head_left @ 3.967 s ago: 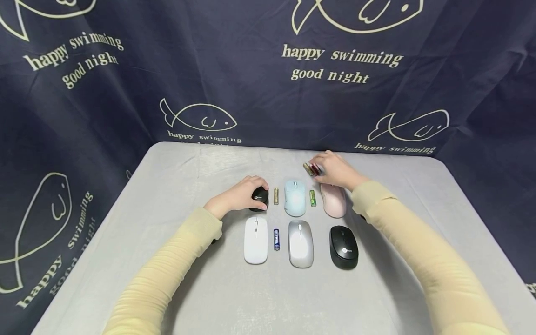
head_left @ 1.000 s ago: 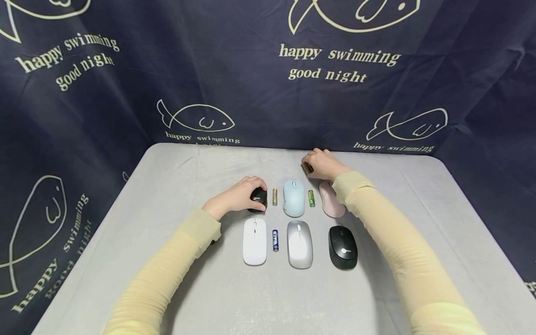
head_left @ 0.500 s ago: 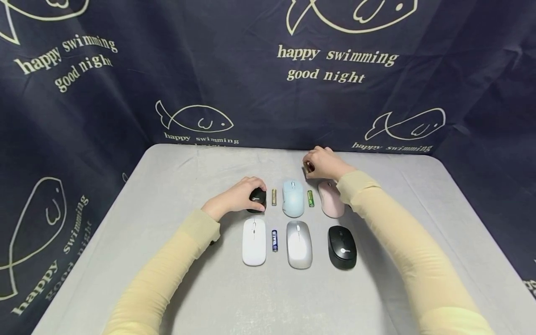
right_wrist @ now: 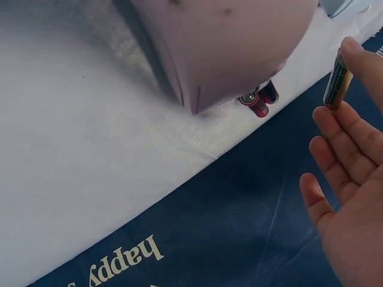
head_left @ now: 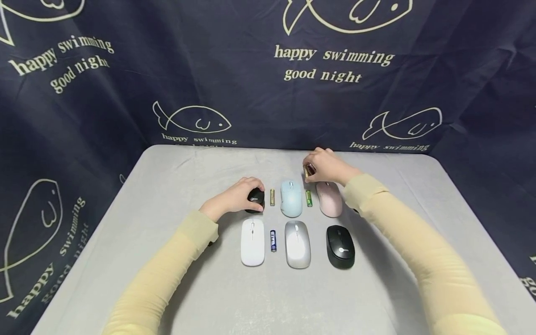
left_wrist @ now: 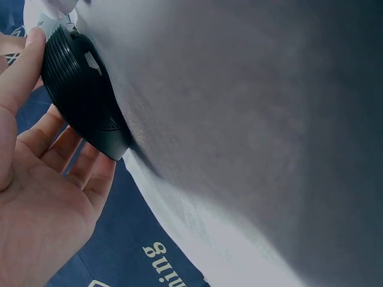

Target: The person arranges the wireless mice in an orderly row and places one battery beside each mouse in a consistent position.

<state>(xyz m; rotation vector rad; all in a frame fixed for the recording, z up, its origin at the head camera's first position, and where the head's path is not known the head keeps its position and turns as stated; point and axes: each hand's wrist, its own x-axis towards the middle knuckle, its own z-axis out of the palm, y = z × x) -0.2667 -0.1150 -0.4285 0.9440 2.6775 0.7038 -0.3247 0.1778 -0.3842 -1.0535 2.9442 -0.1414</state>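
In the head view my left hand (head_left: 234, 199) holds a black mouse (head_left: 255, 201) at the left end of the back row. Fingers and thumb span its sides, and the left wrist view shows its ribbed flank. Behind the pink mouse (head_left: 330, 201), my right hand (head_left: 330, 166) pinches a black-and-gold battery (right_wrist: 338, 85) between thumb and fingertips, the other fingers loosely bent. Red batteries (right_wrist: 261, 103) lie at the pink mouse's end in the right wrist view. A light blue mouse (head_left: 291, 200) stands between a gold battery (head_left: 272, 197) and a green battery (head_left: 309, 198).
The front row has a white mouse (head_left: 252, 244), a blue battery (head_left: 273, 241), a silver mouse (head_left: 298, 244) and another black mouse (head_left: 340, 246). They lie on a grey-covered table (head_left: 268, 298). A dark blue curtain (head_left: 255, 93) hangs along the back edge.
My right hand has shifted slightly left from the batteries behind the pink mouse and now pinches one, tipped more upright. My left hand stays on the black mouse; the head view has drifted slightly.
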